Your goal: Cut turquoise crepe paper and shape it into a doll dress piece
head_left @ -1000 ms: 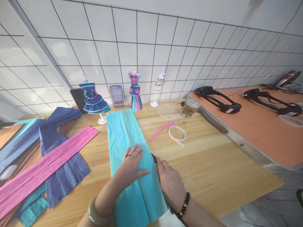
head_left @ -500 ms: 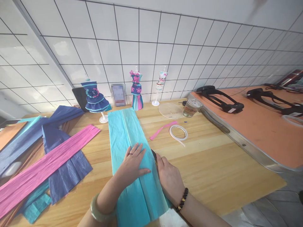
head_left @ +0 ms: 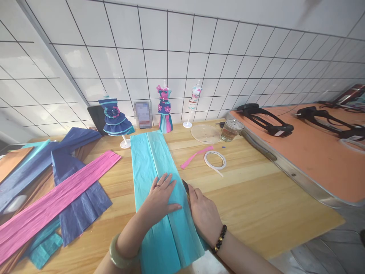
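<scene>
A long strip of teal crepe paper (head_left: 148,156) runs down the middle of the wooden table (head_left: 256,198) toward me. My left hand (head_left: 159,198) lies flat on it with fingers stretched out and pressing it down; a green bangle is on that wrist. My right hand (head_left: 203,217), with a dark bead bracelet, is closed at the paper's right edge. A dark tool tip (head_left: 185,186) sticks out from its fingers against the paper; the rest of the tool is hidden.
Pink crepe strip (head_left: 57,198) over navy paper (head_left: 76,201) lies left. A tape ring (head_left: 215,159), small pink strip (head_left: 195,156), clear lid (head_left: 205,134) and glass jar (head_left: 231,130) sit right. Three doll dress stands (head_left: 114,116) line the tiled wall. An orange table (head_left: 313,152) carries black devices (head_left: 265,120).
The view has shifted slightly. Both hands stay in the same place on the teal paper.
</scene>
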Demonstrator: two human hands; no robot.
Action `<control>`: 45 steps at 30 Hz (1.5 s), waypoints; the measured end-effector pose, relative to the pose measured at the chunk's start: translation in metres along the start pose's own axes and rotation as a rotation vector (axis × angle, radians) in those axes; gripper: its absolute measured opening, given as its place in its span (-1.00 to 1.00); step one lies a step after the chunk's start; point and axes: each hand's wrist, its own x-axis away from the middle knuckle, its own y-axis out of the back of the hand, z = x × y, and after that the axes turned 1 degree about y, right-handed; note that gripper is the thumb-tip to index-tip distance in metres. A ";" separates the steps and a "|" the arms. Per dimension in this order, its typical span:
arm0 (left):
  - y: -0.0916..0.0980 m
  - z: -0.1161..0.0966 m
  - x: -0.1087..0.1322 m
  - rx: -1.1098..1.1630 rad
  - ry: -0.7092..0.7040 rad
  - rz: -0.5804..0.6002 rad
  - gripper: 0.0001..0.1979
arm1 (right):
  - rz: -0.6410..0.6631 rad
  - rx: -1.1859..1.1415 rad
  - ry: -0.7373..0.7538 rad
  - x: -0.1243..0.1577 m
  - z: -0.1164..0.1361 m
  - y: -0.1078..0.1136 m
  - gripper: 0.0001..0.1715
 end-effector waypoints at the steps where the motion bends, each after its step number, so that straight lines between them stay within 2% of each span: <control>1: 0.000 0.000 0.000 -0.005 0.000 0.005 -0.28 | 0.001 0.007 0.004 -0.001 0.000 0.000 -0.49; 28: 0.015 -0.011 0.000 0.008 0.056 0.105 -0.24 | -0.007 0.028 0.020 -0.013 0.002 0.001 -0.50; 39: 0.015 -0.011 0.000 0.004 0.057 0.088 -0.23 | -0.017 0.009 0.014 -0.010 0.002 -0.002 -0.49; 45: 0.014 -0.010 -0.001 0.012 0.041 0.074 -0.26 | 0.019 0.006 0.012 -0.014 0.004 0.002 -0.49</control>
